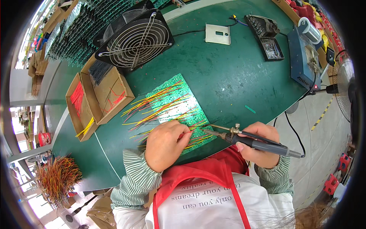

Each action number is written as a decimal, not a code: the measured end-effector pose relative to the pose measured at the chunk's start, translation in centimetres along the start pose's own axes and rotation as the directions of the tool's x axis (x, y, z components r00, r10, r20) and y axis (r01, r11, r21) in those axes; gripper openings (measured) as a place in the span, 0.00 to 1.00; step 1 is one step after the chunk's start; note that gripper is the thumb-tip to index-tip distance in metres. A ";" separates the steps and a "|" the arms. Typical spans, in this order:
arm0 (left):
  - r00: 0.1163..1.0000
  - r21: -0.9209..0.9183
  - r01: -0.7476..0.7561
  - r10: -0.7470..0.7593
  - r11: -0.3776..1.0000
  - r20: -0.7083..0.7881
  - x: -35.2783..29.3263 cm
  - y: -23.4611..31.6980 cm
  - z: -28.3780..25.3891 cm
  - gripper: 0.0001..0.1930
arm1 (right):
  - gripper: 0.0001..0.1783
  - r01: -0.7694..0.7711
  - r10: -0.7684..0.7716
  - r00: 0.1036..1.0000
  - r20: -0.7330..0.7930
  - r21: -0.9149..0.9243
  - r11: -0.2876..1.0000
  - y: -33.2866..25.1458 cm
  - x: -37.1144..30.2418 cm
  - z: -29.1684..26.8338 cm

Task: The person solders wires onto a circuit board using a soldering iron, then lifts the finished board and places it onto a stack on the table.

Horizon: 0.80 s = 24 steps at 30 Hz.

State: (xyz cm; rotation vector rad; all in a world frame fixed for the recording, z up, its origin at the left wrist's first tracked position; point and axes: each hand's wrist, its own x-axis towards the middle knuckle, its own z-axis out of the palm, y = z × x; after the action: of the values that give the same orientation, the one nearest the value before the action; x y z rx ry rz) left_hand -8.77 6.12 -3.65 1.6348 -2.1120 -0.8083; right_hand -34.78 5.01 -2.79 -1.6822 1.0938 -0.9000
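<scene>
A green circuit board panel (pixel 196 110) lies on the table in front of me, with rows of red, yellow and black wires (pixel 156 108) sticking out to its left. My left hand (pixel 167 141) is over the panel's near part, thumb and forefinger pinched on a thin wire at the board; the fingers hide most of it. My right hand (pixel 261 143) is closed round a grey soldering iron (pixel 263 145) with a thin metal solder feed tube (pixel 221 127) along it. The iron's tip points left at the board, close to my left fingertips.
A cardboard box (pixel 129 94) with red, yellow and dark wires stands left, below a black fan (pixel 139 42). Far right are a blue soldering station (pixel 299 57) with a solder spool (pixel 309 30) and a black parts tray (pixel 272 49). A wire bundle (pixel 59 179) hangs lower left.
</scene>
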 end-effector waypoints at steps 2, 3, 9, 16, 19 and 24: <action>1.000 0.020 -0.003 0.003 1.000 0.002 0.0 0.2 -0.2 0.04 | 0.12 -0.003 0.003 1.000 -0.002 0.005 1.000 0.0 0.0 0.0; 1.000 0.041 -0.006 0.006 0.999 0.003 -0.1 0.4 -0.3 0.04 | 0.12 -0.005 0.005 1.000 -0.003 0.011 1.000 -0.1 0.0 -0.1; 0.993 0.213 -0.045 0.067 0.976 -0.097 0.0 2.6 -2.8 0.05 | 0.12 0.029 -0.030 1.000 -0.004 -0.086 0.996 0.1 -0.6 -1.1; 0.997 0.041 -0.073 0.074 0.996 -0.002 1.2 1.5 0.5 0.04 | 0.11 -0.016 0.013 0.999 -0.038 -0.071 0.997 -0.3 -0.5 -1.3; 0.999 -0.003 -0.031 0.031 1.000 0.012 1.4 1.4 0.9 0.05 | 0.12 -0.008 0.005 0.999 -0.035 -0.103 0.995 0.0 -0.6 -1.2; 0.999 -0.028 -0.007 0.008 1.000 0.033 1.6 1.4 0.8 0.05 | 0.12 -0.040 0.039 0.999 -0.036 -0.034 0.999 0.2 -0.6 -1.0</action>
State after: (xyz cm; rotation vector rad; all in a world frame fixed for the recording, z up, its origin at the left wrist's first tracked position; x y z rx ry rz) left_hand -10.73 5.00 -3.55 1.6086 -2.1182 -0.8644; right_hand -35.92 5.20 -2.70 -1.6728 1.1678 -0.8934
